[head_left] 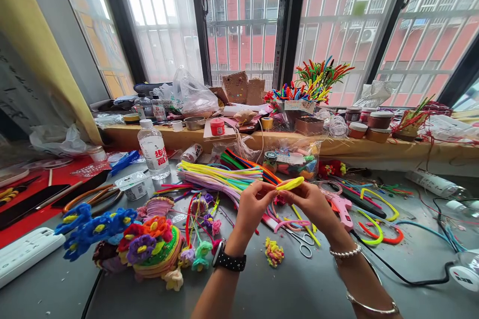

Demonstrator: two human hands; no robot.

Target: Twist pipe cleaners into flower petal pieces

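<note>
Both my hands are raised over the middle of the table, pinching a yellow pipe cleaner (294, 183) bent into a narrow doubled shape. My left hand (254, 203) grips its left end, and my right hand (307, 200) closes on it from below and right. Behind them spreads a bundle of pastel and yellow pipe cleaners (220, 174). White-handled scissors (305, 246) lie below my right hand, partly hidden by other pieces. A small yellow and pink fuzzy clump (274, 252) rests between my forearms. To the right is a pink glue gun (340, 208).
Pipe-cleaner flowers (142, 244) crowd the table's left. A clear bottle (153, 152) stands behind them, and a white power strip (28, 254) sits at the left edge. The glue gun's black cord (404, 279) crosses the right side. Jars (379, 120) line the sill.
</note>
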